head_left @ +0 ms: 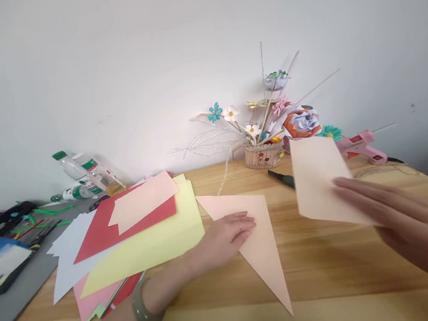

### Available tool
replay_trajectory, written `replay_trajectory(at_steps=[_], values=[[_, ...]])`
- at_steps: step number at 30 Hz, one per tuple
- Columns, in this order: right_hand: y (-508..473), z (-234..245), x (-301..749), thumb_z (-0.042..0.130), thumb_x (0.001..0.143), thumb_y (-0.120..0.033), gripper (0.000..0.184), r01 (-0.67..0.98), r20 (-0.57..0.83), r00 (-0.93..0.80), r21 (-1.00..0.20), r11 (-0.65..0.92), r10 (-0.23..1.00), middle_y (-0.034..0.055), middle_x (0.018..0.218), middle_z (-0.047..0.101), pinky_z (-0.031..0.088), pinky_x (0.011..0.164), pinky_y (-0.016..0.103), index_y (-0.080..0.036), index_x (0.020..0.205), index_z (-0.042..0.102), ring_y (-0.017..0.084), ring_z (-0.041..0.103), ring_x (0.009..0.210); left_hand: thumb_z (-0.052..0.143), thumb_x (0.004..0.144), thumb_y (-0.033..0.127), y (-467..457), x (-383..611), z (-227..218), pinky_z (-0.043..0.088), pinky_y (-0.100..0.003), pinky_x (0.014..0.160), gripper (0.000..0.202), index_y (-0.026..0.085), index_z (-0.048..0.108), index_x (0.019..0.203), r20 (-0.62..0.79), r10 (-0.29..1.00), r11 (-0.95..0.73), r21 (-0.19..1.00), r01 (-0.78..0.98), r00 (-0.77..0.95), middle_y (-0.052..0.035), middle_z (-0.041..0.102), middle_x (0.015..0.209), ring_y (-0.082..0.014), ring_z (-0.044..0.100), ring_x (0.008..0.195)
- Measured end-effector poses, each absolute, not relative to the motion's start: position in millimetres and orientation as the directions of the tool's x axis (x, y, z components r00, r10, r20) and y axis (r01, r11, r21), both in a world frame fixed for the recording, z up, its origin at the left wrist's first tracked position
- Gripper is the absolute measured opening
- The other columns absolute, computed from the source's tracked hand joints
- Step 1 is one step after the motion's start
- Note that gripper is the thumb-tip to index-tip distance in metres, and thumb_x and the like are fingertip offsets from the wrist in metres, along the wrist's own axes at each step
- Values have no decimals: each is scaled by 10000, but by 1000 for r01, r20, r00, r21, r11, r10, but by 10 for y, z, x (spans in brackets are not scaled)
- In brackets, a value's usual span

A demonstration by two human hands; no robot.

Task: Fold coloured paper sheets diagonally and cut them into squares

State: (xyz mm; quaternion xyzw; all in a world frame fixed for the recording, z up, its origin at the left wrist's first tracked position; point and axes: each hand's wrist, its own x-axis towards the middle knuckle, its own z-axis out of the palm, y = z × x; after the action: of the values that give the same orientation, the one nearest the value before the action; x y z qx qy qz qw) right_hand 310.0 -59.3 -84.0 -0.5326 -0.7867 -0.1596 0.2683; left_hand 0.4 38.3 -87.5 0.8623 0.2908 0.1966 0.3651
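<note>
My left hand (235,234) lies flat on a peach paper triangle (262,260) on the wooden table, fingers stretched out toward the right. A ring and a green bangle show on that arm. Off to the right, my right hand (394,217) grips a peach paper piece (318,179) by its right side, raised above the table. This hand is smeared by motion, and its thumb is hidden. Left of my left hand lies a stack of coloured paper, with a yellow sheet (147,255), a red sheet (91,236) and peach pieces (145,199) on top.
At the back, a basket (263,156) holds craft flowers and thin stems. A pink glue gun (365,148) lies right of it. Plastic bottles (72,169) stand and lie by the wall at left. Scissors (34,248) rest on a grey mat (19,301).
</note>
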Motion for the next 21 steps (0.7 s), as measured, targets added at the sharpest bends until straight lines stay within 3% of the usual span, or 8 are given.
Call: replay_trajectory(at_steps=[1,3,7,10,12,14,16,21], values=[[-460,-882,3111,307,881,-131,542,906,565,-371,48,420,737,46,1343,486,430,962,401,-297,1397,317,228,517,1152,443,898,208,360,34,-899,328,-356,1073,293,138,643,1100,133,609,-614,702,360,782,-73,604,1218,-185,459,1239],[-235,-985,3137,314,832,-75,543,891,489,-429,90,445,759,82,1281,548,503,873,408,-213,1346,422,246,559,1103,409,923,194,342,105,-929,304,-323,1088,304,122,624,1126,139,529,-723,590,359,837,-72,579,1253,-162,426,1264],[-153,-1046,3090,364,823,-112,466,860,402,-498,118,496,768,142,1344,476,427,966,478,-112,1266,509,274,444,1222,417,947,258,362,201,-931,238,-306,1115,366,106,512,1265,42,435,-825,417,380,899,-80,452,1376,-154,319,1331],[-359,-936,2852,370,871,-172,432,849,430,-510,117,515,745,119,1390,420,345,1028,494,-135,1285,488,250,382,1269,375,960,366,366,200,-917,170,-392,1128,501,142,310,1403,-75,393,-845,364,392,916,-70,245,1482,-178,184,1382],[-510,-889,2610,368,898,-195,427,818,434,-542,75,571,720,74,1358,470,385,1013,427,-175,1314,458,203,430,1237,314,963,438,361,183,-918,125,-422,1130,571,156,186,1443,-121,373,-848,359,391,920,-58,154,1507,-174,104,1396],[-619,-911,2368,419,891,-203,433,752,402,-615,42,658,678,93,1293,531,439,969,384,-142,1319,449,195,488,1184,276,949,510,357,171,-928,87,-421,1132,651,138,105,1455,-148,379,-841,357,407,914,-70,93,1515,-166,49,1401],[-678,-986,2193,511,848,-281,524,754,375,-625,63,654,685,156,1309,493,494,902,379,-62,1318,435,241,487,1181,249,926,572,360,172,-944,52,-433,1129,730,109,55,1456,-166,420,-824,342,452,892,-96,23,1517,-175,-14,1401],[-756,-1122,2135,526,820,-426,657,747,357,-658,206,632,663,191,1349,418,534,835,393,-18,1323,414,288,452,1205,342,692,828,418,193,-983,-27,-569,1076,1100,101,34,1458,-210,578,-733,290,615,788,-168,-128,1490,-321,-142,1369]])
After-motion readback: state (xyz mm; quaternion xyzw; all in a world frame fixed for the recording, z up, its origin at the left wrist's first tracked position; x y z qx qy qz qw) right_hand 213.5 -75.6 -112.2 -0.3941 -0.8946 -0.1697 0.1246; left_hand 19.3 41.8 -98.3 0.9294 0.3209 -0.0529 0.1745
